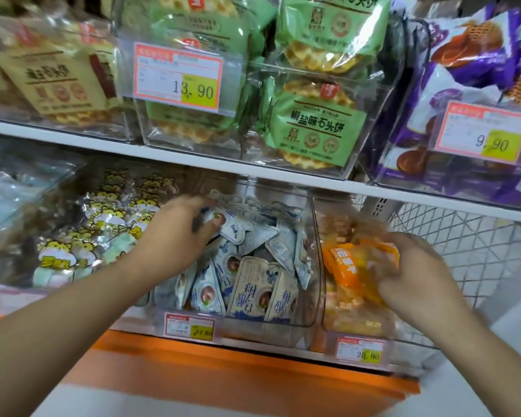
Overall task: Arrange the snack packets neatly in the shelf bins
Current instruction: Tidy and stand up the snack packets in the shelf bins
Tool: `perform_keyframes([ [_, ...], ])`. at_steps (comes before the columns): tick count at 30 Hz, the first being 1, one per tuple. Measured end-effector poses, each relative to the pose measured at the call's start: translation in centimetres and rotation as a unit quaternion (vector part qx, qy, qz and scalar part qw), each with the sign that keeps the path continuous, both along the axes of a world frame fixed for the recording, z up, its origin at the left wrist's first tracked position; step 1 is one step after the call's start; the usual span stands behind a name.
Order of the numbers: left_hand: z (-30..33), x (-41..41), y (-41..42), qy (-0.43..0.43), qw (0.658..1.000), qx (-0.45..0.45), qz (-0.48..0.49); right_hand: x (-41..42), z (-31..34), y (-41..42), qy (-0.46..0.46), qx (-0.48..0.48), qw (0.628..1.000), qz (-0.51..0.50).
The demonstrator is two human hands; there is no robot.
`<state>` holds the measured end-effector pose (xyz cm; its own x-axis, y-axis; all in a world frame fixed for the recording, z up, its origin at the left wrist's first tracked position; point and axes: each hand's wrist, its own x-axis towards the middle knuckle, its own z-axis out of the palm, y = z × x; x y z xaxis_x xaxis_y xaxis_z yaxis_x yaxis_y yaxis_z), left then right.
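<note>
Mid-sort: the left hand [181, 233] pinches a blue packet [227, 225] in the middle bin [316, 266], while the right hand [415, 269] grips orange packets [352, 263] — its fingers curled round them. Next, I judge, each needs laying flat in its own bin.

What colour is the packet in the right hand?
Orange, with white lettering; the packet in the right hand shows in the head view.

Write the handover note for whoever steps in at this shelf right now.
Left hand: inside the middle clear bin, fingers curled on a blue-and-white packet atop the pile.
Right hand: grip on orange packets at the right-hand bin; blurred, so the exact hold is unclear.
Done: both bins hold stock.
Left: blue-and-white packets lie jumbled at mixed angles; straighten them, then seat the orange ones.
</note>
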<state>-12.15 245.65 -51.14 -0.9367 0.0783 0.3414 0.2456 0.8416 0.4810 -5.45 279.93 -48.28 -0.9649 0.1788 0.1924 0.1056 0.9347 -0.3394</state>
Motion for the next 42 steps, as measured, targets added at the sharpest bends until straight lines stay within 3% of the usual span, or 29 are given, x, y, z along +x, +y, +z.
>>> perform_keyframes([
  [4,-1.4,2.4,-2.2,0.006,0.999,-0.021,-0.041,0.5,0.6,-5.4,0.038,0.021,0.984,0.172],
  [7,-2.1,3.2,-3.7,-0.017,0.999,-0.009,-0.039,-0.8,0.3,-11.7,-0.017,0.043,0.952,0.304],
  [11,-2.6,3.7,-5.1,-0.02,0.998,0.018,-0.064,-4.1,-1.8,-18.7,-0.086,0.097,0.915,0.381],
  [13,-3.0,3.7,-5.8,-0.022,0.996,0.044,-0.081,-5.5,-3.2,-20.3,-0.095,0.102,0.914,0.38],
  [18,-4.6,3.1,-6.4,-0.018,0.992,0.065,-0.104,-7.0,-5.9,-22.2,-0.046,0.05,0.951,0.301],
  [23,-4.8,3.0,-6.5,-0.008,0.993,0.064,-0.101,-6.4,-7.3,-22.7,-0.022,-0.084,0.954,0.285],
  [31,-4.8,3.3,-6.4,-0.033,0.991,0.085,-0.095,-7.7,-2.8,-17.4,0.053,-0.28,0.944,0.168],
  [35,-4.7,3.5,-6.4,-0.045,0.99,0.096,-0.097,-10.3,-1.9,-14.0,0.094,-0.103,0.986,0.095],
  [38,-4.7,3.5,-6.5,-0.051,0.99,0.094,-0.096,-10.9,-2.3,-13.3,0.087,0.038,0.992,0.084],
  [40,-4.7,3.6,-6.6,-0.053,0.99,0.089,-0.097,-10.0,-2.3,-14.2,0.102,0.073,0.986,0.111],
  [42,-4.7,3.6,-6.7,-0.053,0.989,0.089,-0.101,-8.1,-1.8,-16.3,0.06,0.057,0.979,0.185],
])
